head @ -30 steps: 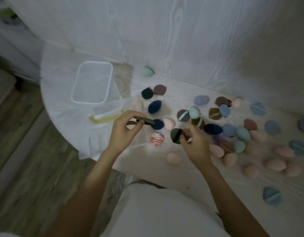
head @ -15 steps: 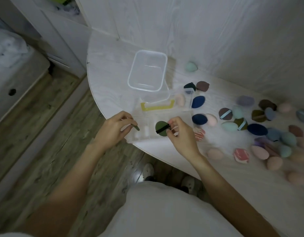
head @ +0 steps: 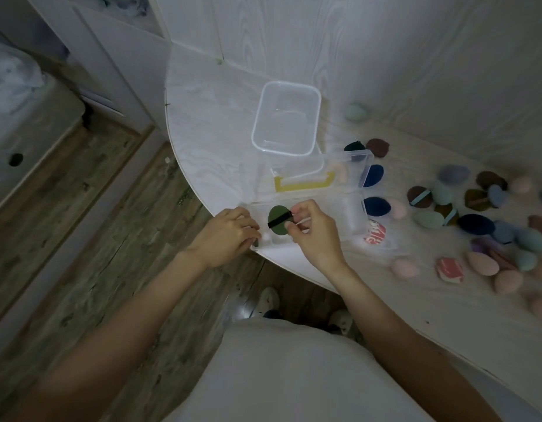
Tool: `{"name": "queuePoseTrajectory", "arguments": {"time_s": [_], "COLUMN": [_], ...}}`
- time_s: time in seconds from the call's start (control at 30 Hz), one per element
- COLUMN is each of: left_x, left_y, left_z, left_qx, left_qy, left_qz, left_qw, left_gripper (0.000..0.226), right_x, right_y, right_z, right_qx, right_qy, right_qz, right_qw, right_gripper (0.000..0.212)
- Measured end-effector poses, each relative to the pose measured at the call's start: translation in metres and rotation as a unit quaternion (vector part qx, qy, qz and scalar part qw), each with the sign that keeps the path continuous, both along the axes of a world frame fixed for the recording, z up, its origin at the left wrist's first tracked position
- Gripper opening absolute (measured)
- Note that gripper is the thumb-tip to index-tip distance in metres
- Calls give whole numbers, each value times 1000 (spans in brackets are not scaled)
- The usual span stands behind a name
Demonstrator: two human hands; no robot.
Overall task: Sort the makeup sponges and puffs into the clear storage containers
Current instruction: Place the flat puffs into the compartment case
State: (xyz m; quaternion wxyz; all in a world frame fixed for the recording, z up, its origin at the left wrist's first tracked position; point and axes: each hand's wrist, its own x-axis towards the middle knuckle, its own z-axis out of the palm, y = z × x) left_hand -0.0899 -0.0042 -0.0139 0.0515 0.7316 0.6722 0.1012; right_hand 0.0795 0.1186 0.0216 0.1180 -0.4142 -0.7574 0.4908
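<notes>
As we look from the left, our left hand (head: 225, 236) rests at the near left corner of the clear box with little rooms (head: 306, 222). Its fingers are curled around something small and dark green, mostly hidden, so we cannot tell what it is. Next comes the round green puff (head: 279, 220) with a black strap, held just over the box. Our right hand (head: 314, 231) pinches it at the edge with thumb and fingertips. We think the puff is soft, light and squashy, so a gentle pinch on the rim or strap is enough, and it will not break if dropped. Behind stands a taller clear tub (head: 286, 123). To the right, many sponges (head: 483, 266) and puffs lie spread over the white table (head: 209, 123). A moment ago our hands were out over the pile; now both have come to the box.
</notes>
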Motion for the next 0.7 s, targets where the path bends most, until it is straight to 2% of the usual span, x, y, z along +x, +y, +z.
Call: {"name": "queuePoseTrajectory", "arguments": {"time_s": [0.13, 0.23, 0.33, 0.47, 0.57, 0.7], "left_x": [-1, 2, 3, 1, 5, 11], "left_y": [-11, -15, -16, -19, -21, -22], "left_z": [-4, -5, -5, -8, -11, -12], "left_qx": [-12, -19, -20, 4, 10, 0], "left_qy": [16, 7, 4, -5, -29, -52], "left_qz": [38, 51, 57, 75, 109, 143], "left_qw": [999, 998, 998, 997, 994, 988], "left_gripper": [33, 40, 48, 39, 42, 56], "right_x": [-10, -21, -31, -37, -38, -39], "right_y": [-12, -17, -22, -34, -37, -32], "right_z": [-1, -6, -12, -16, -17, -24], "right_qx": [37, 137, 245, 317, 312, 249], "right_qy": [6, 1, -56, -146, -194, -188], "right_qz": [0, 42, 109, 178, 207, 184], "right_qw": [999, 990, 962, 920, 907, 932], "right_gripper": [24, 25, 23, 19, 22, 30]}}
